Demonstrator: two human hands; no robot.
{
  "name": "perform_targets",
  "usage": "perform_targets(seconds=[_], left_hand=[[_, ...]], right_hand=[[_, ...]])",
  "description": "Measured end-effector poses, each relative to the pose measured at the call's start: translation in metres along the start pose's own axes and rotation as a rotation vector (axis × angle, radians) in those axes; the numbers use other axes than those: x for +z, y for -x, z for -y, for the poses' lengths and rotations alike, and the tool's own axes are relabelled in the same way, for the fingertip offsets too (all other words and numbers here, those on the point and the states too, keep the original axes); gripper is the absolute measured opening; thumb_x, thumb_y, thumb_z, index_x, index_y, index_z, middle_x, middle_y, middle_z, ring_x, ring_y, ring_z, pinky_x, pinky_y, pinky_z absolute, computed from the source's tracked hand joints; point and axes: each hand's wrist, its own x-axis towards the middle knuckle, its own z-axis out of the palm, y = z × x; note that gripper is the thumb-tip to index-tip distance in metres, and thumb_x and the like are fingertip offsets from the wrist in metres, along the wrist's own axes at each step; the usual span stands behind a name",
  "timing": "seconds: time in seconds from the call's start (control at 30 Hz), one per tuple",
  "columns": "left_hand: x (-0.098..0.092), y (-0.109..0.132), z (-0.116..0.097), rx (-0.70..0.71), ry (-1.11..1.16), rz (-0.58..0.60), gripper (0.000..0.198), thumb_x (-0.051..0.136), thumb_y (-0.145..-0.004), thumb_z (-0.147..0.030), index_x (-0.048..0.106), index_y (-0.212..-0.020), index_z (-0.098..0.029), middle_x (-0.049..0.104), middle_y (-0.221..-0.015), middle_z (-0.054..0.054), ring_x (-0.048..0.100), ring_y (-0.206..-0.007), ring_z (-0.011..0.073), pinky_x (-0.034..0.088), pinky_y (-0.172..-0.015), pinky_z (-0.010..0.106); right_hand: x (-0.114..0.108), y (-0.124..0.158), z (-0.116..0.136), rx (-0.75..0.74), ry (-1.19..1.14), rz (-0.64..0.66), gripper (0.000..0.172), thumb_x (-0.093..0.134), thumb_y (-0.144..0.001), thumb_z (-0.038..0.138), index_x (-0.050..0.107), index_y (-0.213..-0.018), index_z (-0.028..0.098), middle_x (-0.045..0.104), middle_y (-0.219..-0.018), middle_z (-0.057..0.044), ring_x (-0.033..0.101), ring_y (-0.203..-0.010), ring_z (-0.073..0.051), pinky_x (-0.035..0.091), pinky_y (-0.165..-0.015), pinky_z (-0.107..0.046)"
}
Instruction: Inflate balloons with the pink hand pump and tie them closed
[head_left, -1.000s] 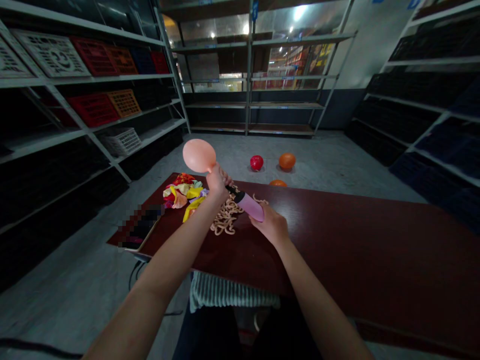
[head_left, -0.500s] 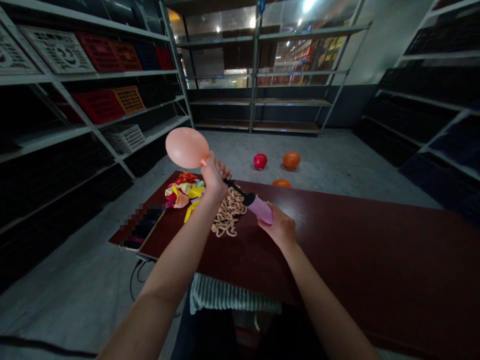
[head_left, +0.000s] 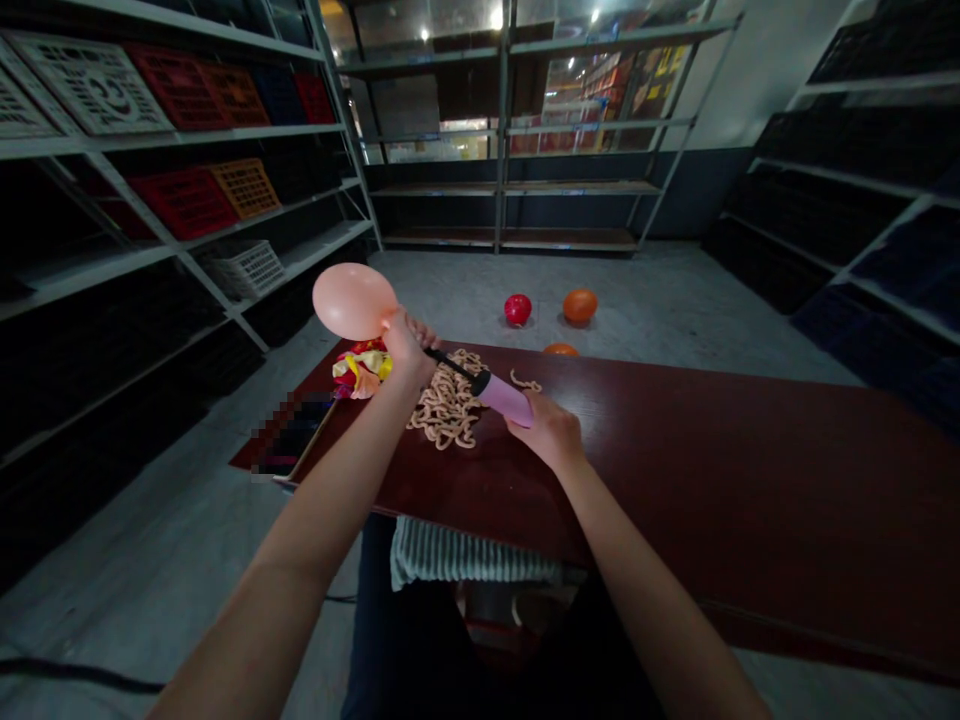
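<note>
A partly filled peach balloon (head_left: 354, 301) points away to the left, its neck pinched in my left hand (head_left: 407, 345). That hand is closed around the neck and the end of a hand balloon pump (head_left: 506, 400). A black rod runs from it into the pump's pink-purple barrel. My right hand (head_left: 551, 432) is wrapped around the barrel's near end. Under the pump lies a heap of beige, curly, worm-like pieces (head_left: 448, 405). Limp balloons (head_left: 364, 370) in several colours are piled beyond my left forearm. The join of balloon and pump is hidden by my fingers.
The dark red-brown table (head_left: 712, 470) stretches to the right. On the floor beyond it rest a red balloon (head_left: 517, 310) and an orange balloon (head_left: 580, 307); another orange one (head_left: 561, 350) is partly hidden by the table edge. Shelves with crates (head_left: 184, 200) stand at left.
My view has tilted down slightly. Both hands have shifted a little left with the balloon and pump, and slightly more black rod shows. The balloon's size looks about the same.
</note>
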Motion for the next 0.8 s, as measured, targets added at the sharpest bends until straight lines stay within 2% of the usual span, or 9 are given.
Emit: perform_targets(seconds=[0.13, 0.2, 0.27, 0.33, 0.43, 0.57, 0.67, 0.73, 0.8], left_hand=[[-0.009, -0.007, -0.047, 0.077, 0.001, 0.011, 0.049, 0.053, -0.094, -0.028, 0.019, -0.059, -0.021, 0.020, -0.040, -0.008, 0.020, -0.031, 0.0066, 0.020, -0.035, 0.022], [-0.009, -0.007, -0.058, 0.112, -0.004, 0.036, 0.050, 0.055, -0.094, -0.030, 0.020, -0.059, -0.021, 0.021, -0.041, -0.007, 0.020, -0.031, 0.0069, 0.021, -0.035, 0.023], [-0.005, -0.006, -0.058, 0.127, -0.011, 0.066, 0.051, 0.054, -0.095, -0.031, 0.021, -0.058, -0.021, 0.020, -0.041, -0.007, 0.020, -0.031, 0.0069, 0.021, -0.036, 0.023], [0.000, -0.007, -0.049, 0.132, -0.008, 0.085, 0.051, 0.053, -0.097, -0.032, 0.021, -0.058, -0.021, 0.020, -0.041, -0.007, 0.020, -0.032, 0.0067, 0.020, -0.036, 0.023], [0.008, -0.007, -0.021, 0.118, -0.001, 0.098, 0.054, 0.055, -0.097, -0.036, 0.021, -0.058, -0.021, 0.020, -0.042, -0.007, 0.019, -0.032, 0.0066, 0.019, -0.037, 0.024], [0.019, 0.006, 0.033, 0.041, -0.031, 0.108, 0.056, 0.061, -0.094, -0.042, 0.023, -0.059, -0.022, 0.021, -0.042, -0.007, 0.021, -0.032, 0.0069, 0.018, -0.036, 0.025], [0.027, 0.023, 0.071, 0.013, -0.043, 0.120, 0.053, 0.056, -0.097, -0.043, 0.024, -0.061, -0.022, 0.020, -0.042, -0.008, 0.021, -0.032, 0.0072, 0.017, -0.036, 0.025], [0.030, 0.031, 0.085, 0.010, -0.034, 0.127, 0.050, 0.054, -0.098, -0.041, 0.025, -0.061, -0.023, 0.019, -0.042, -0.008, 0.020, -0.032, 0.0073, 0.018, -0.035, 0.025], [0.030, 0.032, 0.089, 0.018, -0.025, 0.116, 0.050, 0.054, -0.098, -0.038, 0.024, -0.061, -0.022, 0.019, -0.043, -0.008, 0.020, -0.031, 0.0068, 0.018, -0.036, 0.025]], right_hand=[[-0.001, 0.002, 0.002, -0.082, -0.004, -0.028, 0.030, 0.067, -0.083, 0.042, 0.066, -0.104, 0.020, 0.077, -0.093, -0.005, 0.072, -0.077, -0.021, 0.046, -0.064, -0.029], [0.000, 0.002, 0.001, -0.105, -0.001, -0.033, 0.029, 0.067, -0.082, 0.041, 0.066, -0.102, 0.020, 0.077, -0.092, -0.006, 0.072, -0.077, -0.021, 0.046, -0.064, -0.029], [0.000, 0.002, 0.000, -0.086, 0.005, -0.030, 0.029, 0.068, -0.081, 0.039, 0.066, -0.102, 0.020, 0.077, -0.093, -0.006, 0.072, -0.076, -0.021, 0.047, -0.063, -0.029], [-0.001, 0.001, -0.003, -0.040, 0.005, -0.029, 0.033, 0.070, -0.079, 0.038, 0.067, -0.107, 0.021, 0.077, -0.095, -0.005, 0.072, -0.077, -0.022, 0.048, -0.065, -0.029], [-0.001, -0.001, -0.007, 0.013, -0.013, -0.025, 0.041, 0.072, -0.077, 0.036, 0.066, -0.115, 0.020, 0.077, -0.100, -0.006, 0.073, -0.082, -0.023, 0.049, -0.068, -0.030], [0.000, -0.002, -0.010, 0.055, -0.045, -0.016, 0.048, 0.069, -0.079, 0.037, 0.063, -0.123, 0.019, 0.076, -0.108, -0.009, 0.073, -0.089, -0.025, 0.050, -0.071, -0.032], [0.002, -0.003, -0.012, 0.111, -0.044, -0.016, 0.050, 0.067, -0.080, 0.041, 0.062, -0.124, 0.018, 0.076, -0.108, -0.011, 0.073, -0.089, -0.027, 0.050, -0.071, -0.033], [0.003, -0.003, -0.014, 0.143, -0.034, -0.016, 0.049, 0.067, -0.080, 0.043, 0.063, -0.122, 0.018, 0.076, -0.103, -0.011, 0.072, -0.087, -0.027, 0.049, -0.070, -0.033], [0.004, -0.003, -0.014, 0.149, -0.030, -0.015, 0.048, 0.067, -0.080, 0.043, 0.063, -0.121, 0.018, 0.076, -0.103, -0.010, 0.072, -0.087, -0.027, 0.049, -0.069, -0.032]])
